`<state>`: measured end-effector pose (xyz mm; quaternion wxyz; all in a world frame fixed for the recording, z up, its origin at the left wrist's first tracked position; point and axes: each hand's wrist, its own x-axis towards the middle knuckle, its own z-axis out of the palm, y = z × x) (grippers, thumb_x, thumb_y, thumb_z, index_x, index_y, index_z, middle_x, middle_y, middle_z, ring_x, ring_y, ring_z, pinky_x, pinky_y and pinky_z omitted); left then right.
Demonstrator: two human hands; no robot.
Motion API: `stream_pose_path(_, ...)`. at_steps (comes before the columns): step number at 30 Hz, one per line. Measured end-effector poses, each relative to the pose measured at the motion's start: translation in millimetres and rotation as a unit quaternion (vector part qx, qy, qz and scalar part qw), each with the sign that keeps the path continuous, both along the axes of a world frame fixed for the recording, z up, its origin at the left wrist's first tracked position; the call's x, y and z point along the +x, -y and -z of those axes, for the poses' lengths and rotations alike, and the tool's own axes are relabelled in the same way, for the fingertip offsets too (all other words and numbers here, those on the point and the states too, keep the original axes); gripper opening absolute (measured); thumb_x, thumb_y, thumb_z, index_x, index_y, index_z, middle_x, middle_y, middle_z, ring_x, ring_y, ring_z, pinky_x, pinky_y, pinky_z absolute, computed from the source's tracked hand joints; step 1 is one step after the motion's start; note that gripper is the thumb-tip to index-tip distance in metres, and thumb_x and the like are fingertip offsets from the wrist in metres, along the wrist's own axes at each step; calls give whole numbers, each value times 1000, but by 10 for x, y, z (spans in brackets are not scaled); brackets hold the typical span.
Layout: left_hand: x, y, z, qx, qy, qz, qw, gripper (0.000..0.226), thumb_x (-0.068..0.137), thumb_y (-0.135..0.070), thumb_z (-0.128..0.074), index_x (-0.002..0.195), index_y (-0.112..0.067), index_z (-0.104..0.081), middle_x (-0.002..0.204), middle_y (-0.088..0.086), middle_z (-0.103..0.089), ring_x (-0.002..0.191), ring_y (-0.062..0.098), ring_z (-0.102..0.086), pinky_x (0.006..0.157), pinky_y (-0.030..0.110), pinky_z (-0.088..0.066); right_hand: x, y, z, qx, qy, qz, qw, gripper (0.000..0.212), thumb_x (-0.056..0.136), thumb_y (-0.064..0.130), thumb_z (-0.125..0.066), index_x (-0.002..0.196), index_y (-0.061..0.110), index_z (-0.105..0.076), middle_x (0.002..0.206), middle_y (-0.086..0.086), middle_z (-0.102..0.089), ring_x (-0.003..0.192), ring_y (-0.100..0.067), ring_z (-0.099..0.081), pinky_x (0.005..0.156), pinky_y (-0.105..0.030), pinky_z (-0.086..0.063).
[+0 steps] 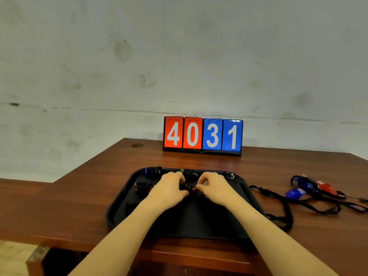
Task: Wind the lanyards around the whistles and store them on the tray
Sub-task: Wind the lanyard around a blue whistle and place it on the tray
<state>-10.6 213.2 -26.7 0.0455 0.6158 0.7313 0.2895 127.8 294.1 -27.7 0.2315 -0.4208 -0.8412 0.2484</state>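
Both hands meet over the middle of a black tray. Between them is a red whistle wound in black lanyard; my left hand grips it from the left and my right hand pinches it from the right. Other wound whistles lie on the tray: one at the back left rim, one at the back middle, one on the left and one lower left. On the table to the right lie unwound whistles, blue, dark blue and red, with loose black lanyards.
A flip scoreboard reading 4031 stands at the back of the brown wooden table, against a pale wall. The table's left edge steps in near the tray; its front edge runs under my forearms.
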Motion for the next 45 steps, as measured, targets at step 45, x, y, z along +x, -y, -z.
stream_pose_path(45, 2084, -1188, -83, 59, -45, 157, 985, 28, 90, -18, -53, 118, -17, -55, 112, 1, -62, 102, 19, -57, 92, 37, -46, 2024, -677, -119, 180, 22, 120, 976, 24, 89, 20, -54, 112, 24, -58, 111, 7, -61, 104, -13, -54, 100, -33, -32)
